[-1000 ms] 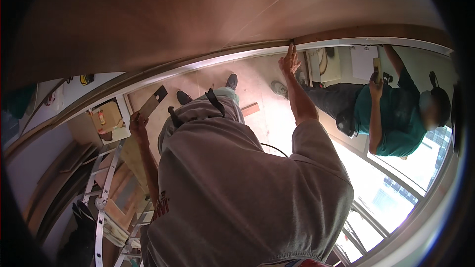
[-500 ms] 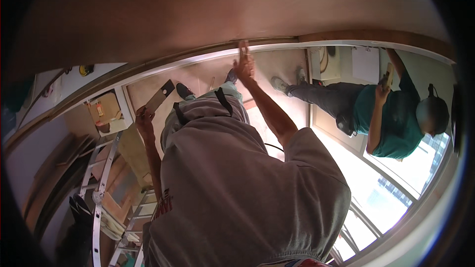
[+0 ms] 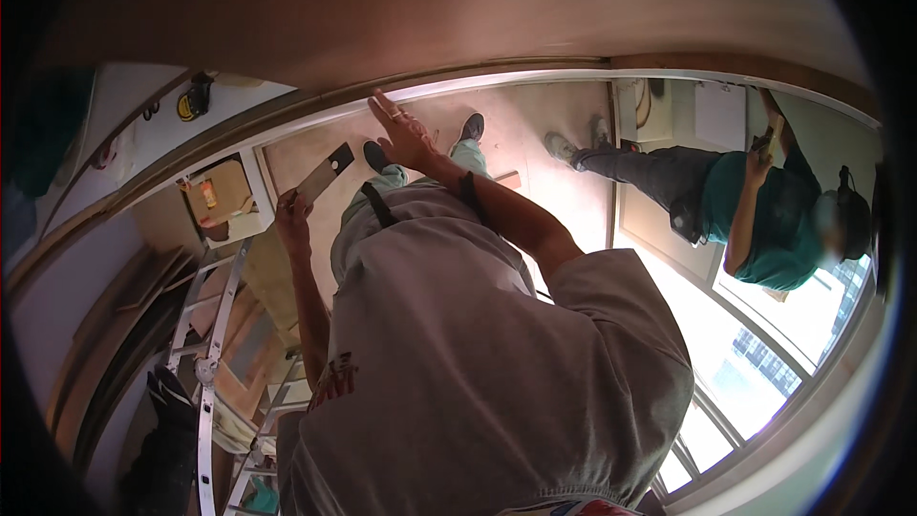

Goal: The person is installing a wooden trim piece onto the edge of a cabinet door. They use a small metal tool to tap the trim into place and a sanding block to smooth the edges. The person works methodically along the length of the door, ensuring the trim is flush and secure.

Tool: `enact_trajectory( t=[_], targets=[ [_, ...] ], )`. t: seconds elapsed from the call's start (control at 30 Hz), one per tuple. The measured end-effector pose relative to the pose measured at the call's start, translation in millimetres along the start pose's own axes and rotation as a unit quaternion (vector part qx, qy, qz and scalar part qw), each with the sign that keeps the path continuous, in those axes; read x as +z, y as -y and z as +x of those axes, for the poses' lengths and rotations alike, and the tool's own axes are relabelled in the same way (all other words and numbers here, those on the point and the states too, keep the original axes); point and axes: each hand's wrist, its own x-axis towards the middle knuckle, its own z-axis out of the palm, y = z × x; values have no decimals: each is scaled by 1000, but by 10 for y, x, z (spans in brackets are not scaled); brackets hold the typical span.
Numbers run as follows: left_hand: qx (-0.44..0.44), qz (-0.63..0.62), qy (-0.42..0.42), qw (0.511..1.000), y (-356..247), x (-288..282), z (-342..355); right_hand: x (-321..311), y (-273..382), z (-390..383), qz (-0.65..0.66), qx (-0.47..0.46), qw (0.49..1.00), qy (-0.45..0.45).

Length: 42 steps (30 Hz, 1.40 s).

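My left hand (image 3: 293, 215) is closed on one end of a flat, narrow plate-like tool (image 3: 320, 180), pale with a dark far end and a small white spot. It is held low, over the floor and apart from the panel. My right hand (image 3: 409, 141) holds nothing, its fingers stretched out toward the white edge strip (image 3: 430, 91) of a large brown panel (image 3: 458, 14). The fingertips are at that strip; whether they touch it I cannot tell.
At right, a co-worker in a teal shirt (image 3: 764, 215) holds a small object near the panel's edge. On the left are a stepladder (image 3: 212, 325), stacked boards (image 3: 115, 330), an open box (image 3: 218, 193) and a yellow-black tape measure (image 3: 195, 98). Windows (image 3: 745, 354) stand at right.
My right hand has slid leftward along the panel's edge. My left hand still grips the plate-like tool, and the whole view has shifted slightly.
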Motion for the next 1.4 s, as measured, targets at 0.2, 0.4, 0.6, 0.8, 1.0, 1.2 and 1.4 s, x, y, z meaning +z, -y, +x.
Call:
enact_trajectory(
  t=[0.2, 0.4, 0.6, 0.8, 1.0, 1.2, 1.4],
  targets=[
    [-16, -48, -34, 998, 154, -402, 76, -189, -534, -179, -91, 159, 970, -157],
    [-42, -31, -31, 998, 357, -577, 75, 255, -11, 125, -103, 75, 988, -90],
    [-18, -44, -57, 997, 341, -618, -34, 475, 790, 440, -11, -42, 997, 71],
    [-39, -106, -139, 984, 561, -774, -349, 340, 535, 424, -65, 61, 996, -7],
    [-61, -105, -197, 973, 604, -871, -523, 598, 903, 814, 8, 68, 998, -5],
    [-25, -203, -244, 948, 477, -842, -515, 722, 987, 993, 49, -40, 998, 14],
    [41, -359, -227, 904, -145, -1040, 115, 506, 806, 899, 75, -42, 996, 11]
  ],
)
